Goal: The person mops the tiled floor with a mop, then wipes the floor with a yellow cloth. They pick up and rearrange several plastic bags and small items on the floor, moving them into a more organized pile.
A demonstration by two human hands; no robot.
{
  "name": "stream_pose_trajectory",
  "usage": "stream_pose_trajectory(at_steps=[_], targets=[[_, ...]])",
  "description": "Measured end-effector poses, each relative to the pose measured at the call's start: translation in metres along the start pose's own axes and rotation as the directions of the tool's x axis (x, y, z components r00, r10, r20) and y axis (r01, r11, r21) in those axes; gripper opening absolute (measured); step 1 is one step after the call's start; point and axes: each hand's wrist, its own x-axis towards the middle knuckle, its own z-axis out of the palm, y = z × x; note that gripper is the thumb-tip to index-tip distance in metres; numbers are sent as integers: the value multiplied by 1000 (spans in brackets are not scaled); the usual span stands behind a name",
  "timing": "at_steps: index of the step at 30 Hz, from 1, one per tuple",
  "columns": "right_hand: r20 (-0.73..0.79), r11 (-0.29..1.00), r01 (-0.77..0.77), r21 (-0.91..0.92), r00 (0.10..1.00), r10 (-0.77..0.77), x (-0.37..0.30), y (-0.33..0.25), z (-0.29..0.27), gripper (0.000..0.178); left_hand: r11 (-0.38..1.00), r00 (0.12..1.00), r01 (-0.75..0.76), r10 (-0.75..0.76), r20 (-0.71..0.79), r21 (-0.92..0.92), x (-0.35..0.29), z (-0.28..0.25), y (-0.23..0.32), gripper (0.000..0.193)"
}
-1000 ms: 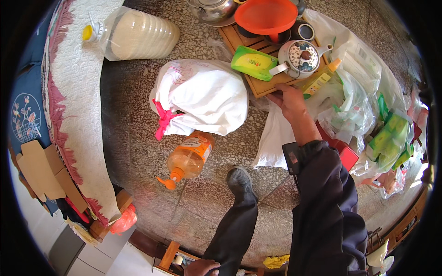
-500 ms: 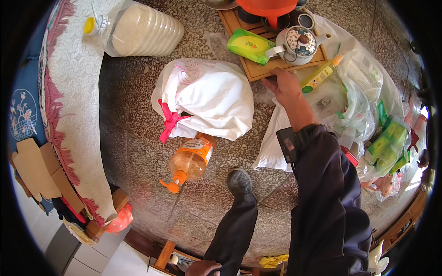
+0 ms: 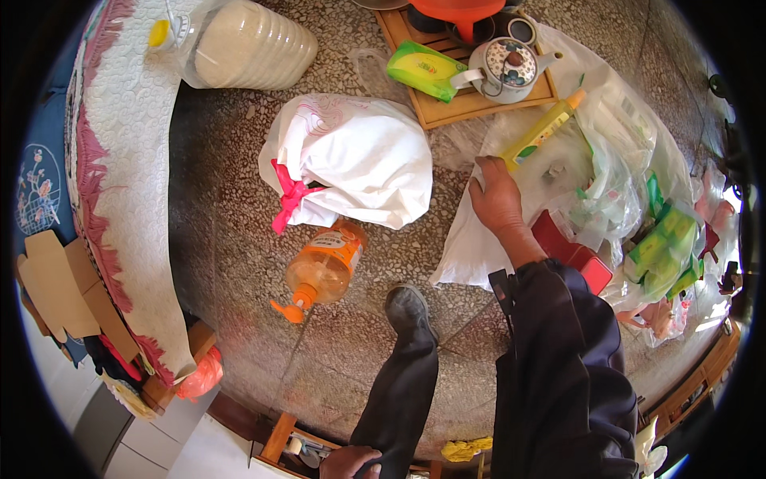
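My right hand (image 3: 499,198) reaches in over the white plastic sheet (image 3: 471,247). Its fingertips are beside the lower end of a slim yellow bottle (image 3: 542,132) with an orange tip, and the thumb stands apart from them. Whether the fingertips touch the bottle is hard to see. Beyond the hand is a wooden tray (image 3: 447,113) carrying a patterned teapot (image 3: 511,68) and a green-yellow packet (image 3: 423,70). At the lower edge my left hand (image 3: 349,463) rests on my dark trouser leg, partly cut off by the frame, holding nothing visible.
A white bag with a pink tie (image 3: 359,164) and an orange pump bottle (image 3: 327,263) are on the speckled floor. A large clear jug (image 3: 251,48) lies at far left. A red box (image 3: 570,251) and plastic bags (image 3: 662,247) crowd the right. An orange-red vessel (image 3: 459,9) tops the tray.
My right hand has moved from the tray's near edge back toward me, down to the yellow bottle's lower end. More of the red box shows beside my forearm. The left hand stays put.
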Motion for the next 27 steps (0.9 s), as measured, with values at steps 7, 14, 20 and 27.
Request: stream_pose_trajectory(at_steps=[7,14,20,27], targets=[[36,965,138,-224,990,-133,-6,-8,-25,36,1000,1000,8,-8,-7,27,-4,14,3,22],[229,846,-114,-521,936,268,6,-4,-36,47,996,999,-7,4,32,87,-5,26,7,22],[303,860,-219,-461,872,384,10,-15,-47,46,997,1000,-18,16,17,76,-5,31,7,22],[323,794,326,-513,930,-174,49,-4,-15,29,987,987,121,-108,121,-109,52,29,-33,23]])
